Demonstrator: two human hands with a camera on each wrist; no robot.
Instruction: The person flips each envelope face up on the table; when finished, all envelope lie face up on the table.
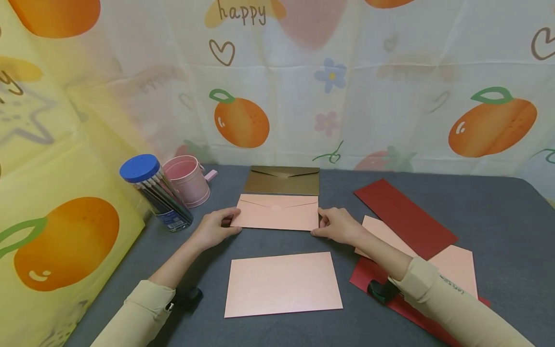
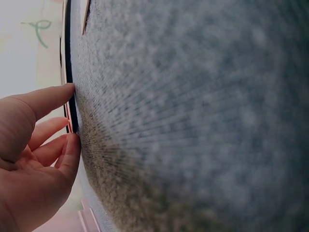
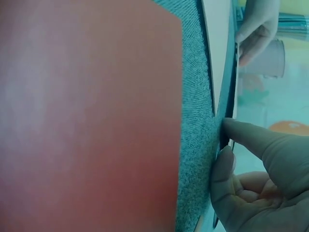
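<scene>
A pale pink envelope (image 1: 277, 214), flap side up, lies between my two hands, just in front of a gold-brown envelope (image 1: 282, 180). At its left end, my left hand (image 1: 215, 225) grips the edge, thumb at the near corner and curled fingers farther up. My right hand (image 1: 340, 225) holds the right end in much the same way. Seen edge-on in the left wrist view, the envelope shows as a thin strip by the fingertips (image 2: 72, 140). Nearer me lies another pink envelope (image 1: 284, 285) with its plain side up, touched by neither hand.
Under my right forearm is a loose pile with a dark red envelope (image 1: 405, 217), pink ones (image 1: 459, 265) and a red one (image 1: 364, 277). At the back left stand a blue-lidded jar of pencils (image 1: 158, 195) and a small pink bucket (image 1: 188, 180). A printed curtain (image 1: 286, 72) borders the grey table.
</scene>
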